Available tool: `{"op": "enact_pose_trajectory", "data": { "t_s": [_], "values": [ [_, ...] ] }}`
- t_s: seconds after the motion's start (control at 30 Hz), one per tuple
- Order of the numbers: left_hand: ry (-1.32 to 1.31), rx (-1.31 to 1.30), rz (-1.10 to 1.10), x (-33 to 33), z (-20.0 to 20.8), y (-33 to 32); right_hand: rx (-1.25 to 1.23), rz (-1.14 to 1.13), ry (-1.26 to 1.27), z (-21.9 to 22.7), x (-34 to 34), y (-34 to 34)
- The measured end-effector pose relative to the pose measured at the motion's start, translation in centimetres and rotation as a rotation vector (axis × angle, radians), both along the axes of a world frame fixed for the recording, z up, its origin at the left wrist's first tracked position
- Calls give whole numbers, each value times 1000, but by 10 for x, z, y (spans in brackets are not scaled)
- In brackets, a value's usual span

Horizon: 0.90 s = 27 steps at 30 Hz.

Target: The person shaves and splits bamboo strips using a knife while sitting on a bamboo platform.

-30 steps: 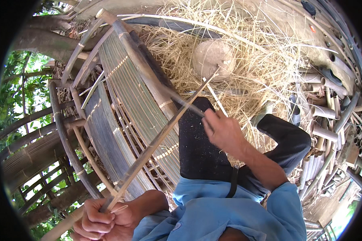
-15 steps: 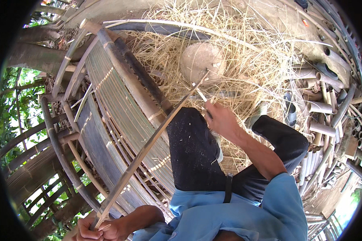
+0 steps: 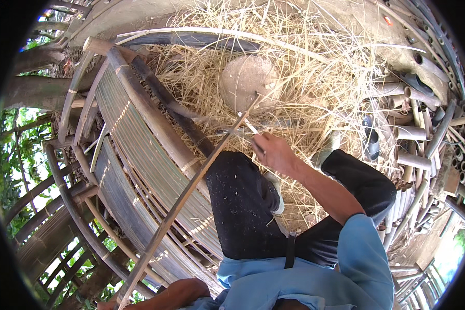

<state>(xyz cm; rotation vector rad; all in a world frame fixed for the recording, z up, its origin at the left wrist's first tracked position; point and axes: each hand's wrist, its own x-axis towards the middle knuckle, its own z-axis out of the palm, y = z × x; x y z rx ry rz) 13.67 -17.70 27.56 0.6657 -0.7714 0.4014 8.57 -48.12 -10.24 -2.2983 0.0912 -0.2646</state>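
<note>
A long, thin bamboo pole (image 3: 178, 205) slants from the lower left up across my thigh, its far tip over a round wooden chopping block (image 3: 248, 85). My left hand (image 3: 108, 305) is closed round the pole's near end at the bottom edge, which cuts off most of the hand. My right hand (image 3: 275, 152) grips a knife (image 3: 251, 127) by its dark handle. Its pale blade reaches the pole near the far tip; whether it touches the wood, I cannot tell. A blurred grey streak crosses the pole just left of the blade.
Straw-like shavings (image 3: 191, 67) surround the block. A slatted bamboo bench (image 3: 144, 134) stands close on my left, beside a bamboo railing (image 3: 70, 194). Cut bamboo tubes (image 3: 413, 160) are stacked to the right, with a dark shoe (image 3: 371, 137) in front. My bent legs (image 3: 237, 206) lie under the pole.
My left hand has moved down and left with the pole, mostly leaving the picture. My right hand and the knife have shifted slightly left. The whole view has shifted a little too.
</note>
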Motion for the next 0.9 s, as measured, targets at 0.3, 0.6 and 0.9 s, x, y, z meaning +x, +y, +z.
{"op": "enact_pose_trajectory", "data": {
  "t_s": [0.3,0.6,0.9],
  "values": [
    [21,-19,61,12,-2,8,-77,59,64,-41,2,-37],
    [24,19,91,14,6,32,-116,-277,259,-109,-21,-72],
    [-48,186,225,6,13,14,-2,-262,425,-10,-12,-39]
  ]
}}
